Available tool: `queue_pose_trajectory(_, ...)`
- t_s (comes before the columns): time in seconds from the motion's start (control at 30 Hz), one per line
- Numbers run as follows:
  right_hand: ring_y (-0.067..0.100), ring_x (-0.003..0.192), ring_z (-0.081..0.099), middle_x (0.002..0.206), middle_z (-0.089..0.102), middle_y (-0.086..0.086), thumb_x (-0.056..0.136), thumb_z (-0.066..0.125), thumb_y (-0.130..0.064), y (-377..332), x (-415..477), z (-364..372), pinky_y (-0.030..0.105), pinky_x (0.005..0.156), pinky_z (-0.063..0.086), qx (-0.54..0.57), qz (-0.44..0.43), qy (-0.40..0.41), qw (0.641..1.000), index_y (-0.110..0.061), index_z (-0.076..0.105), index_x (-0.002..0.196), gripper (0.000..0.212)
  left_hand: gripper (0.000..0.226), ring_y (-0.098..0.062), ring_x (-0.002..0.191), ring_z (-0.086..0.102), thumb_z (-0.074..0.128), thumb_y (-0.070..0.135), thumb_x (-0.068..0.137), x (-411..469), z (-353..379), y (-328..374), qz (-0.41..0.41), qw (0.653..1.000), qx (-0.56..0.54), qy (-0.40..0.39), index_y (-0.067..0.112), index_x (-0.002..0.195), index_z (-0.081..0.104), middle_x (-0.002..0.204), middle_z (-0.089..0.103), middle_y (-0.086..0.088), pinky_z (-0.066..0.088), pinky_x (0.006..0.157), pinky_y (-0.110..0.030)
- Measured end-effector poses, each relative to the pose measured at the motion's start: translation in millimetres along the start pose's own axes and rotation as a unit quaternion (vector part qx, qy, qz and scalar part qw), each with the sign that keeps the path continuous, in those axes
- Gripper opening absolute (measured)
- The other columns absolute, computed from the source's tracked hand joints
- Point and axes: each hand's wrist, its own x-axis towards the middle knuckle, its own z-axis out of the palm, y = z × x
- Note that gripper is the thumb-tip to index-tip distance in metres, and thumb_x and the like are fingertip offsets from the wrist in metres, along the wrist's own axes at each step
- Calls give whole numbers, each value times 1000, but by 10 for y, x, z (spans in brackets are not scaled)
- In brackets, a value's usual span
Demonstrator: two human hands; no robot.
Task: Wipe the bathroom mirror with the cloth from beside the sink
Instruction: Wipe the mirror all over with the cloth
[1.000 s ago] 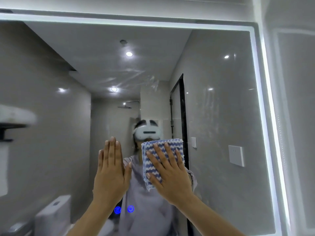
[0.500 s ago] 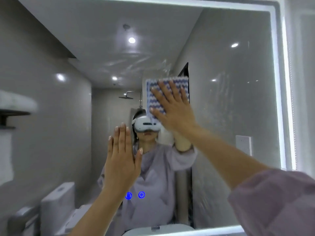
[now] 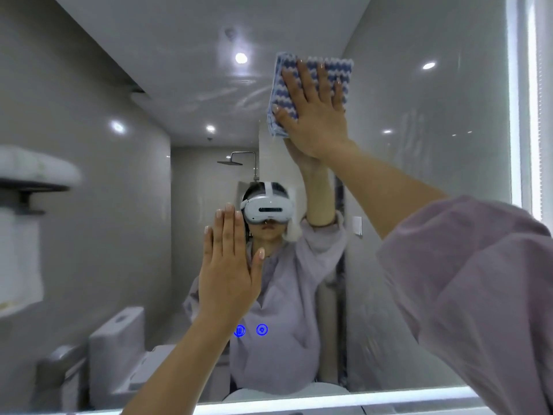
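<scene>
Higher now than before, the right hand (image 3: pixel 314 121) presses the cloth (image 3: pixel 336 71) flat against the mirror (image 3: pixel 425 280) beneath spread, straight fingers, left hand (image 3: pixel 227 277) held flat below-left with fingers together; unpinched, the cloth could slip from under it.

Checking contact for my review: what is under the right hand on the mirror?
A folded blue-and-white cloth, pressed flat to the mirror by the right hand, fingers spread and straight. The glass behind the cloth is covered, so its condition there cannot be seen.
</scene>
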Motion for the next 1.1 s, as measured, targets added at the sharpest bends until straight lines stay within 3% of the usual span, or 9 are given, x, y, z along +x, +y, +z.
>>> queue_pose_trajectory(0.13,30,146,-17,161,-13,2,98,18,-58,-264,-122,92,46,112,-19,-2,-10,4,1000,-27,-8,152,68,68,-28,148,4,23,41,96,-3,14,5,-3,1000,5,-2,1,149,9,158,6,-15,4,121,-40)
queue_pose_trajectory(0.37,29,146,-17,161,-11,0,98,21,-56,-931,-179,199,50,115,-17,-26,-146,-38,988,-27,-5,153,67,69,-28,148,5,26,41,96,-4,21,1,-5,1000,3,2,2,149,5,159,6,-15,8,120,-42)
queue_pose_trajectory(0.6,24,147,-14,162,-9,-4,97,22,-61,-846,-174,196,43,116,-15,-37,-167,-28,985,-31,-3,153,69,69,-26,148,4,27,41,96,-15,14,-7,-1,1000,12,2,1,149,8,159,6,-14,6,121,-40)
queue_pose_trajectory(0.8,22,147,-13,161,-10,-5,94,16,-66,-473,-119,207,41,115,-16,-36,-118,-8,992,-32,-6,152,71,69,-26,147,8,32,39,94,-8,-19,-16,1,1000,0,9,0,148,15,158,10,-14,7,121,-39)
queue_pose_trajectory(1.1,21,148,-10,162,-6,-7,94,19,-65,771,-131,5,43,119,-8,3,44,13,999,-36,0,152,68,69,-26,148,4,29,40,95,-8,45,-25,6,1000,1,14,0,149,12,159,8,-14,5,121,-40)
